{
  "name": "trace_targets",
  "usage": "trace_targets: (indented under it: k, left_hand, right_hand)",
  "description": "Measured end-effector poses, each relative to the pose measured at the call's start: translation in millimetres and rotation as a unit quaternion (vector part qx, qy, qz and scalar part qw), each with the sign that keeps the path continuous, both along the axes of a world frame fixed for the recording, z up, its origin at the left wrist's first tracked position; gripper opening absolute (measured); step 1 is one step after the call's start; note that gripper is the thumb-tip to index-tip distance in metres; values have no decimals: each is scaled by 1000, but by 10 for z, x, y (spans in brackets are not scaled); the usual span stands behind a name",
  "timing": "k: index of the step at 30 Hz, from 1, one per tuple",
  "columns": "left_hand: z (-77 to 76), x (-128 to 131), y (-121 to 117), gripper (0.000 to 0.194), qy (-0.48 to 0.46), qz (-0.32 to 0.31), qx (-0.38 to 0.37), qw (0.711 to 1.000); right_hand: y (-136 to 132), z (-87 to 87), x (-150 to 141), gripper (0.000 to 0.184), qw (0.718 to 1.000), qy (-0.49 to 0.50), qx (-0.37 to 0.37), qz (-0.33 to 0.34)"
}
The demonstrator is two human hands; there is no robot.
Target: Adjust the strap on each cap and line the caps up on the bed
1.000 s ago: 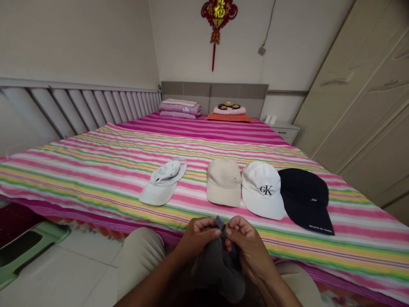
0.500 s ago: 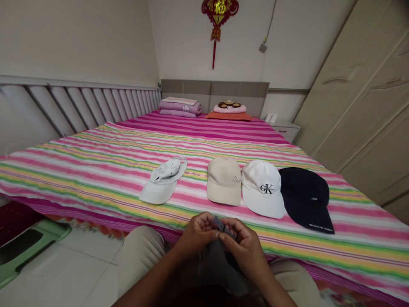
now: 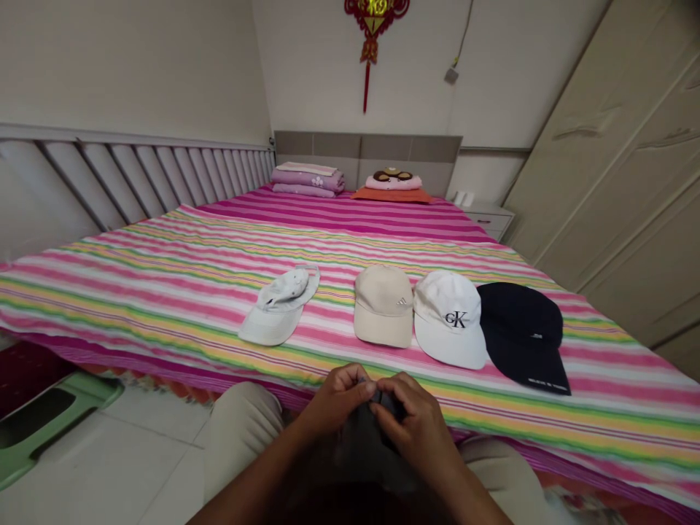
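Observation:
Low in the middle of the head view, my left hand (image 3: 342,397) and my right hand (image 3: 413,419) are both closed, fingertips nearly meeting. Between them they pinch the strap of what looks like a dark grey cap (image 3: 364,445), which hangs in shadow over my lap. Most of its shape is hidden. On the bed just beyond my hands lie a beige cap (image 3: 383,306), a white cap with black letters (image 3: 449,321) and a black cap (image 3: 522,339), side by side. Further left, a pale grey cap (image 3: 278,306) rests tilted with its inside showing.
A striped sheet (image 3: 164,284) covers the bed in front of my knees. Folded bedding (image 3: 308,181) and an orange-based pile (image 3: 391,191) sit by the headboard (image 3: 405,149). A green stool (image 3: 60,412) stands at the lower left, a nightstand (image 3: 489,219) at the far right.
My fingers have shifted on the dark grey strap; its end, which stuck up between them, is now mostly covered. The caps on the bed have not moved.

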State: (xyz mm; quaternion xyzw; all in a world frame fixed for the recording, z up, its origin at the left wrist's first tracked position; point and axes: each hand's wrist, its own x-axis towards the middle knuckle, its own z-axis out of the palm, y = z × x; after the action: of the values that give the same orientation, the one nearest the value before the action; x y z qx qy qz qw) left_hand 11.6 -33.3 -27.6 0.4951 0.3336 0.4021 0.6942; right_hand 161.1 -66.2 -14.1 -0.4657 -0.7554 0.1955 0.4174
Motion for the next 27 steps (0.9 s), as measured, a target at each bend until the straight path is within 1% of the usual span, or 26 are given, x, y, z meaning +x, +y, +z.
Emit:
trace_targets:
  k: [5,7,10,12,15,18,21,25,27]
  left_hand:
    - [24,-17,-3,30,-78,-17,-65,995]
    - [28,-25,3,30,-70,-20,-70,995]
    - [29,-40,14,29,-43,-17,-63,997]
    - [32,-49,21,28,-30,-12,-56,998]
    - [43,-55,25,29,-3,-11,-32,999]
    - [42,-51,23,31,15,-25,-20,999]
    - [18,-39,22,31,6,-41,-28,999]
    - [-9,-22,27,30,-6,-40,-28,999]
    - [-7,-17,27,29,-24,-38,-41,998]
  right_hand:
    - [5,22,18,17,1000,-13,6,-16]
    - [1,26,19,19,1000,-15,-2,-12]
    - [-3,17,19,29,1000,-17,-20,7]
    - [7,10,17,31,999,-8,-32,10]
    - [40,9,15,29,998,30,-48,6]
    - [65,17,18,27,996,63,-65,11]
    - [65,24,20,20,989,99,-106,8]
    - [55,19,9,12,978,146,-146,-6]
    - [57,12,4,9,970,175,-169,-11]
